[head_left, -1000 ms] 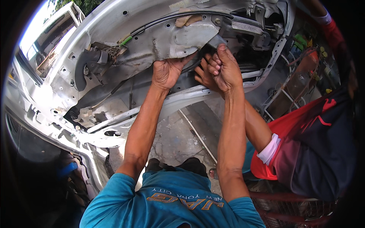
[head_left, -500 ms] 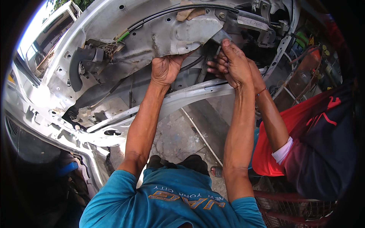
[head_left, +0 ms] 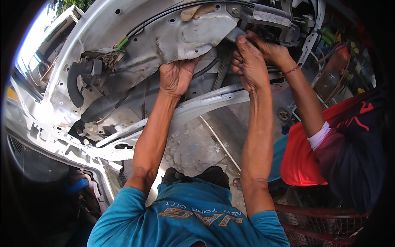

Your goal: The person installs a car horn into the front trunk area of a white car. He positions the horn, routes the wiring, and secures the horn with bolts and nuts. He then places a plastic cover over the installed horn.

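Head-worn fisheye view, looking steeply down
The camera sits above the wearer's teal shirt (head_left: 185,222), facing out along the forearms (head_left: 152,136) at close range to the metal panel (head_left: 197,35) across the top; edges bow toward the dark rim.

I believe I am in a vehicle repair workshop, at least partly in open air: before me is a large vehicle panel (head_left: 158,45) with its inner metal exposed, below lies stained concrete floor (head_left: 187,144), and farther off are a white vehicle (head_left: 56,32) and green leaves (head_left: 78,3).
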`<move>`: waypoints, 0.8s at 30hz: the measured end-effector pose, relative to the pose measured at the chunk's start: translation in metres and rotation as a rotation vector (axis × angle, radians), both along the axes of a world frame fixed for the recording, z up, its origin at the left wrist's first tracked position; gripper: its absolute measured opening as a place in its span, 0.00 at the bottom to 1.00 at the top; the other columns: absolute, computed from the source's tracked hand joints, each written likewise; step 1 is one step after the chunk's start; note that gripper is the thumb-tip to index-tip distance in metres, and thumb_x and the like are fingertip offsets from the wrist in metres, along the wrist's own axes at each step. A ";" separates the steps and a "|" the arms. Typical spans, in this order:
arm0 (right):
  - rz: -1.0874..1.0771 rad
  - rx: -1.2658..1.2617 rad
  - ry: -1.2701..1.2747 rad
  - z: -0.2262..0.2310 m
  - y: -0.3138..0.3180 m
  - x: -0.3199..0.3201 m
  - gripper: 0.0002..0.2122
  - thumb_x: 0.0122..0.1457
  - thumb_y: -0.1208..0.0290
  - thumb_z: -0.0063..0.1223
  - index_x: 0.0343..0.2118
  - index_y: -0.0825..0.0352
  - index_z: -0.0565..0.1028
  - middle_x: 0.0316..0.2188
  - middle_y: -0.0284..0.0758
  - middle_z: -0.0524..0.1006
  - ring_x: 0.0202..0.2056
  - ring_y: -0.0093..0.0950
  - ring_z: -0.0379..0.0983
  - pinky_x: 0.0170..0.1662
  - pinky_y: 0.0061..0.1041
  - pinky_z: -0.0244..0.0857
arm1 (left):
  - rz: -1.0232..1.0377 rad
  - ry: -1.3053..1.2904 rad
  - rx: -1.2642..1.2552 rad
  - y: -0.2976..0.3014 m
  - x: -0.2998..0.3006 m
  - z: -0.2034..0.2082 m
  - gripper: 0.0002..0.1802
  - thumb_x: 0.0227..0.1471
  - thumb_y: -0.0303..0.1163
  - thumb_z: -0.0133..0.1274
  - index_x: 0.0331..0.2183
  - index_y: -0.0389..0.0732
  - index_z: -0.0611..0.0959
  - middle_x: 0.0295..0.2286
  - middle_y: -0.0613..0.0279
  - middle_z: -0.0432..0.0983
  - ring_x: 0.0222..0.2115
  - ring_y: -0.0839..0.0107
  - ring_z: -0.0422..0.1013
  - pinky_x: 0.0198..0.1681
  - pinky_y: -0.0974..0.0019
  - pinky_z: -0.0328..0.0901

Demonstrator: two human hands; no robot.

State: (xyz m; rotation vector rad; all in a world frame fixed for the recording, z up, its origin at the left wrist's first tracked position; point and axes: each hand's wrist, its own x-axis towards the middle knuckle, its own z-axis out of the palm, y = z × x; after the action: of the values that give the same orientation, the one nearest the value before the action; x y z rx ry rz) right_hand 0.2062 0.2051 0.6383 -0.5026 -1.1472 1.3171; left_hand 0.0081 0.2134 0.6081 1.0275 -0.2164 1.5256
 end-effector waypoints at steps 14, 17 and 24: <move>0.038 0.043 0.169 -0.014 -0.002 -0.006 0.13 0.64 0.54 0.54 0.34 0.58 0.69 0.20 0.21 0.56 0.19 0.12 0.50 0.18 0.12 0.44 | -0.067 0.073 0.027 0.007 -0.013 -0.004 0.30 0.61 0.30 0.49 0.62 0.38 0.62 0.62 0.52 0.60 0.63 0.56 0.57 0.69 0.45 0.49; 0.024 0.047 0.246 -0.016 -0.002 -0.014 0.13 0.64 0.54 0.54 0.34 0.59 0.69 0.20 0.21 0.56 0.19 0.12 0.50 0.18 0.12 0.44 | 0.008 0.139 0.018 0.009 -0.010 -0.010 0.30 0.58 0.25 0.51 0.61 0.36 0.64 0.59 0.52 0.64 0.61 0.56 0.60 0.69 0.46 0.50; 0.050 0.053 0.250 -0.013 -0.004 -0.012 0.15 0.64 0.52 0.53 0.32 0.58 0.68 0.20 0.22 0.57 0.20 0.12 0.52 0.19 0.12 0.46 | 0.010 0.135 -0.046 0.015 -0.013 -0.011 0.31 0.53 0.17 0.53 0.59 0.34 0.66 0.57 0.51 0.67 0.59 0.56 0.63 0.68 0.46 0.53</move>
State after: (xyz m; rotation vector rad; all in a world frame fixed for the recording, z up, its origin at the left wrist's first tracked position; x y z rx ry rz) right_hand 0.1938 0.2016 0.6250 -0.2629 -0.9888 1.3469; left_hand -0.0051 0.2285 0.5969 1.0918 -0.0813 1.4568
